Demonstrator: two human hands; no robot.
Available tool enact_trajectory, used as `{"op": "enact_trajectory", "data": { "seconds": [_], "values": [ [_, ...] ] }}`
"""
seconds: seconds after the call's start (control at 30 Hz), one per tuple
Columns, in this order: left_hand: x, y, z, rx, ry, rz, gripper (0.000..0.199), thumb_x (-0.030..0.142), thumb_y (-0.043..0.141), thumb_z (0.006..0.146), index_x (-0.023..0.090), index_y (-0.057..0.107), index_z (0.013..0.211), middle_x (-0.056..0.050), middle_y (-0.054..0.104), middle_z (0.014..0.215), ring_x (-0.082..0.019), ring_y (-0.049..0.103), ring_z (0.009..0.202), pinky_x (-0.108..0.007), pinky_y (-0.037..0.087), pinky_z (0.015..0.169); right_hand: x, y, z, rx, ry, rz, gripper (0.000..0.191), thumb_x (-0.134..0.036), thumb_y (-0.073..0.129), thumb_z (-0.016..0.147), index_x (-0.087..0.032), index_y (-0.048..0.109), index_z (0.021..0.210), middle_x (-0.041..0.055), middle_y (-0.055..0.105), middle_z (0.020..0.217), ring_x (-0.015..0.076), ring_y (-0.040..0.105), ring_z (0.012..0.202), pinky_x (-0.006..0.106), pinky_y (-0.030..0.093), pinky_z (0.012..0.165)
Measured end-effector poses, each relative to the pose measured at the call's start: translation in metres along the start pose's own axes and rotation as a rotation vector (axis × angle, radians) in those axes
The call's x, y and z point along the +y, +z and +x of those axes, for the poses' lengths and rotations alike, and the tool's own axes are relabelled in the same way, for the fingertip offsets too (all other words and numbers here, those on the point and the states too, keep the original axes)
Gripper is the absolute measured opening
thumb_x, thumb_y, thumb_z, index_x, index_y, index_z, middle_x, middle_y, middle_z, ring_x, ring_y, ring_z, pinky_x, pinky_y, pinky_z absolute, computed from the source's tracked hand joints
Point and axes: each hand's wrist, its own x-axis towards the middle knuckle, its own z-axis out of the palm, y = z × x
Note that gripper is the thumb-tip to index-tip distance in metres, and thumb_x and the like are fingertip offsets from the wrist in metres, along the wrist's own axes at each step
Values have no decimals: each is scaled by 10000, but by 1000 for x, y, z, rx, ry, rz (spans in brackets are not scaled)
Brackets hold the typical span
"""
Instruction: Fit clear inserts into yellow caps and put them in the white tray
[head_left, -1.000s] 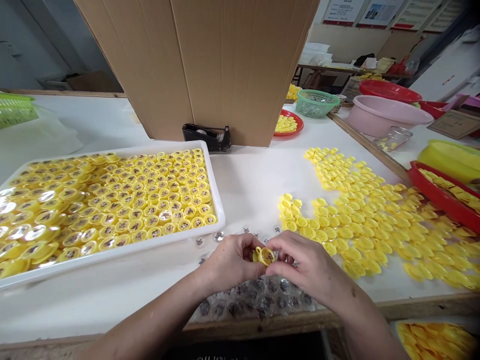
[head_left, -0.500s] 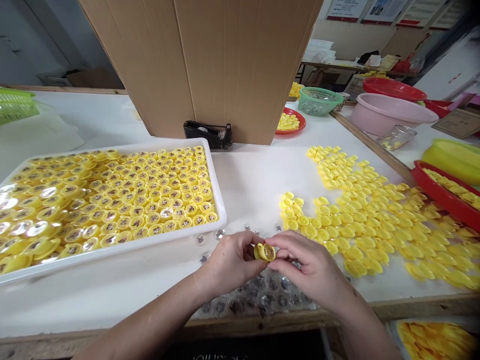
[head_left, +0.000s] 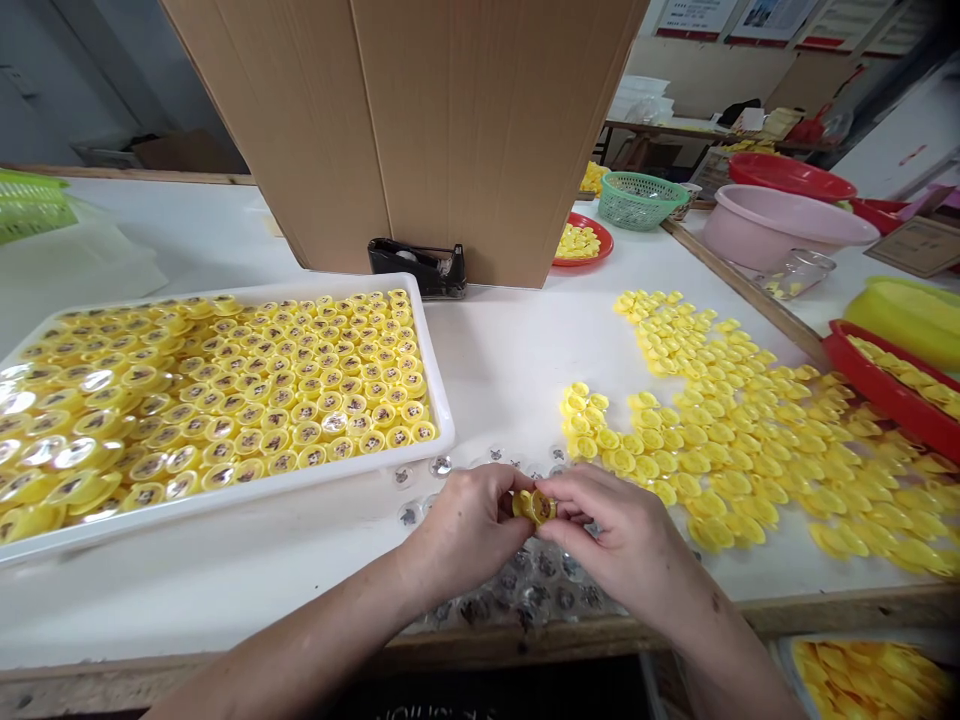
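Between my two hands is a small yellow plastic piece (head_left: 537, 507) with a round printed picture on its face. My left hand (head_left: 469, 525) pinches its left side with thumb and fingers. The fingertips of my right hand (head_left: 611, 520) are closed on its right rim. Beneath and around the hands lie several clear round discs (head_left: 534, 595) with small printed figures. To the right spread many plain yellow pieces (head_left: 720, 440), laid flat on the table. On the left, a white tray (head_left: 439, 405) is packed with yellow pieces bearing the same kind of printed picture.
A tall cardboard box (head_left: 450, 130) stands at the back with a black tape dispenser (head_left: 416, 268) before it. Back right are a green basket (head_left: 641, 203), a pink basin (head_left: 780, 225) and a red tray (head_left: 892, 395). A wooden edge (head_left: 817, 612) runs along the table's front.
The yellow piece has turned slightly and shifted a little to the right between my fingers. Both hands keep their grip in nearly the same place.
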Motion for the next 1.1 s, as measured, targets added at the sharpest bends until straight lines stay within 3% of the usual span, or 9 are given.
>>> {"op": "enact_trajectory", "data": {
  "seconds": [0.07, 0.17, 0.27, 0.4, 0.5, 0.6, 0.73, 0.9, 1.1],
  "values": [
    [0, 3, -2, 7, 36, -23, 243, 111, 542, 695, 167, 686, 882, -12, 660, 721, -123, 567, 627, -228, 442, 572, -1, 0, 0, 22, 18, 6, 177, -108, 570, 786, -199, 641, 921, 22, 604, 786, 170, 593, 701, 310, 505, 610],
    [-4, 8, -7, -6, 78, -234, 359, 74, 526, 708, 154, 616, 1046, -27, 673, 820, -128, 614, 697, -238, 496, 639, -1, -1, -1, 53, 39, 0, 162, -119, 578, 785, -200, 639, 912, 20, 614, 797, 159, 604, 677, 300, 512, 605],
    [-9, 14, -10, -5, 34, -417, 427, 116, 592, 729, 150, 523, 1149, -61, 666, 930, -151, 638, 780, -274, 526, 704, 0, 1, -3, 79, 55, -42, 168, -105, 554, 784, -213, 635, 884, 12, 613, 784, 153, 603, 661, 287, 508, 588],
    [-15, 17, -6, 34, -48, -480, 423, 267, 698, 724, 144, 525, 1090, -80, 659, 921, -172, 630, 794, -306, 526, 711, -3, 12, -4, 143, 16, -139, 237, -56, 484, 764, -209, 611, 892, 24, 607, 792, 166, 604, 689, 291, 507, 601],
    [-17, 16, -1, 86, -67, -551, 355, 246, 706, 713, 143, 532, 1005, -60, 649, 874, -159, 620, 790, -299, 516, 718, -5, 21, -6, 182, -15, -188, 210, -67, 465, 807, -208, 584, 908, 37, 588, 805, 177, 599, 711, 301, 500, 617],
    [-17, 13, -1, 44, -56, -619, 337, 199, 676, 728, 148, 498, 1011, -57, 652, 878, -158, 623, 819, -296, 512, 733, -3, 23, -8, 180, -2, -71, 167, -107, 530, 821, -216, 574, 940, 34, 574, 831, 167, 582, 701, 291, 498, 619],
    [-18, 7, -7, 27, 10, -498, 335, 172, 634, 768, 163, 477, 1064, -76, 647, 982, -170, 618, 926, -309, 505, 810, 6, 21, -10, 126, 179, 227, 301, -195, 626, 811, -238, 560, 1102, 48, 578, 1006, 170, 590, 794, 288, 517, 674],
    [-24, 5, -10, 114, 62, -323, 279, 218, 653, 767, 163, 548, 1020, -99, 597, 1085, -172, 616, 901, -295, 506, 785, 6, 31, -8, 96, 325, 543, 152, -252, 617, 830, -214, 580, 973, 21, 646, 895, 174, 623, 814, 283, 531, 724],
    [-23, 4, -10, 129, 18, -256, 182, 240, 683, 725, 147, 653, 879, -47, 670, 800, -160, 594, 726, -248, 461, 650, 14, 44, -20, 214, 343, 558, 165, -309, 647, 812, -230, 605, 951, 30, 685, 869, 192, 669, 771, 231, 567, 658]
  ]
}}
